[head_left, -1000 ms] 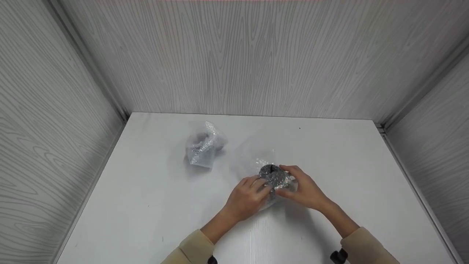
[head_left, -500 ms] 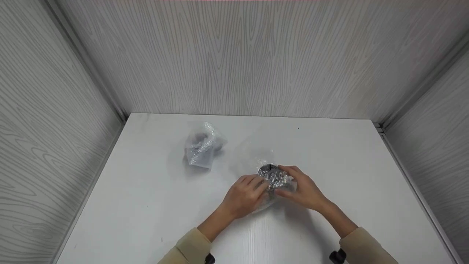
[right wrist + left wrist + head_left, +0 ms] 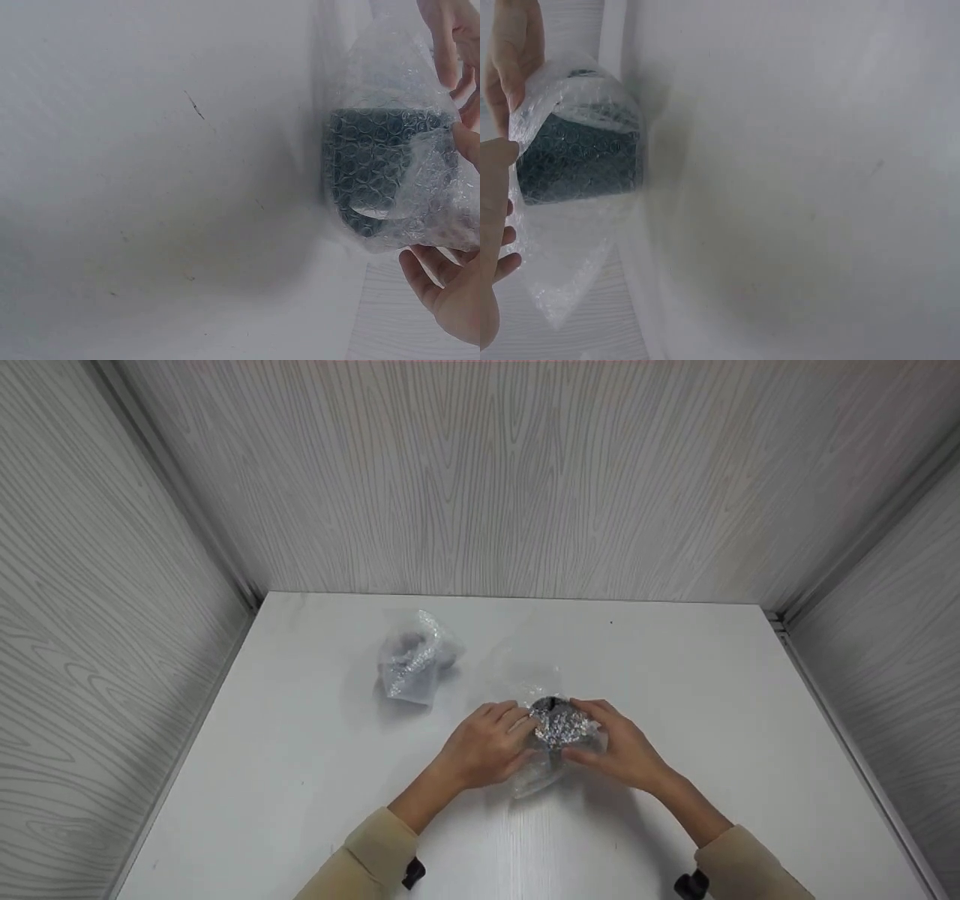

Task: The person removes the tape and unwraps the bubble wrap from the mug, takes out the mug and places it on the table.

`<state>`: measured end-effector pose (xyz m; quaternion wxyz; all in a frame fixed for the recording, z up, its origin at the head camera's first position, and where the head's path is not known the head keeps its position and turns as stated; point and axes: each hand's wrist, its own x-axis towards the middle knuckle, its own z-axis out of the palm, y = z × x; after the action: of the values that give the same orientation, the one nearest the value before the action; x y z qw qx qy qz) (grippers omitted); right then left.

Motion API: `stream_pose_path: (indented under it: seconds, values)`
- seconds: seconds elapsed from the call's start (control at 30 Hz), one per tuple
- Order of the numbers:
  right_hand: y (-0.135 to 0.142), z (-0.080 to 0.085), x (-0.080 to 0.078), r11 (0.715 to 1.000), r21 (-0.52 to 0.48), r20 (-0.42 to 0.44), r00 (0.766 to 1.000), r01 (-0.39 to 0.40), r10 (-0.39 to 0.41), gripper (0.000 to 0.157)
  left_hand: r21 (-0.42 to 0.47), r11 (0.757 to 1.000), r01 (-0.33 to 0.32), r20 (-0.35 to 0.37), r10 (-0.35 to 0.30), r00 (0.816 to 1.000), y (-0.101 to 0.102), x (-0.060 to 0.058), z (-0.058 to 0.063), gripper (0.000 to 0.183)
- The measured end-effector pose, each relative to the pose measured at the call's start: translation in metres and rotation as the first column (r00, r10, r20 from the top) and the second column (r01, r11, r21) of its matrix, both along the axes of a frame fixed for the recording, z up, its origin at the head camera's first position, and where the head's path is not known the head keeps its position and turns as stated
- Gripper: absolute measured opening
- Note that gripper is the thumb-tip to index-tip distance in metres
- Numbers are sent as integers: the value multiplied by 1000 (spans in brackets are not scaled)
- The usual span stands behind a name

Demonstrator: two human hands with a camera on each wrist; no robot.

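Note:
A dark, cup-shaped object wrapped in clear bubble wrap [image 3: 561, 729] stands on the white table between both hands. Dark sides show through the bubbles in the left wrist view [image 3: 581, 161] and the right wrist view [image 3: 367, 150]. On its left side my left hand [image 3: 487, 746] pinches the wrap between thumb and fingers. From the right, my right hand [image 3: 626, 746] grips the wrapped object, thumb on the near side and fingers on the far side. A loose flap of wrap hangs toward the near side. What the object is exactly stays hidden.
A second bubble-wrapped bundle [image 3: 418, 660] lies further back on the left, with something dark inside. White table [image 3: 262, 780] surrounds the hands. Grey wood-grain panels [image 3: 480, 480] rise behind it and along both sides.
My left hand has shifted left and slightly away from me, uncovering more of the wrap's near flap. Shiny wrap now covers more of the dark top. The right hand has barely moved.

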<state>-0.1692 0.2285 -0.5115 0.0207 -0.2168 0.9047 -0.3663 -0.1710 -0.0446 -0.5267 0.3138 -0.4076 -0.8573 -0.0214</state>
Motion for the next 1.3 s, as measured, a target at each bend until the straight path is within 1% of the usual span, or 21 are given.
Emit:
stream_pose_path:
  seconds: [0.27,0.4,0.53,0.67,0.93,1.1,1.3]
  values:
    - [1,2,0,1000,9,21,1000,-4,4,82,-96,993,64,90,-56,994,-9,-8,6,43]
    - [0,1,1,1000,10,15,1000,-1,1,81,-108,991,80,82,-71,994,-9,-11,6,39]
    - [0,1,0,1000,15,16,1000,1,-1,81,-93,992,85,56,-80,995,-6,-12,4,35]
    - [0,1,0,1000,20,25,1000,3,-3,81,-63,994,86,45,-83,996,-3,-13,3,31]
    - [0,2,0,1000,27,8,1000,6,-6,79,19,996,91,66,-92,994,2,-13,0,24]
    - [0,1,1,999,30,12,1000,15,-15,79,27,996,86,48,-87,995,4,-13,-1,22]
    - [0,3,2,999,33,2,1000,7,-7,79,37,996,80,37,-82,996,5,-12,-1,23]
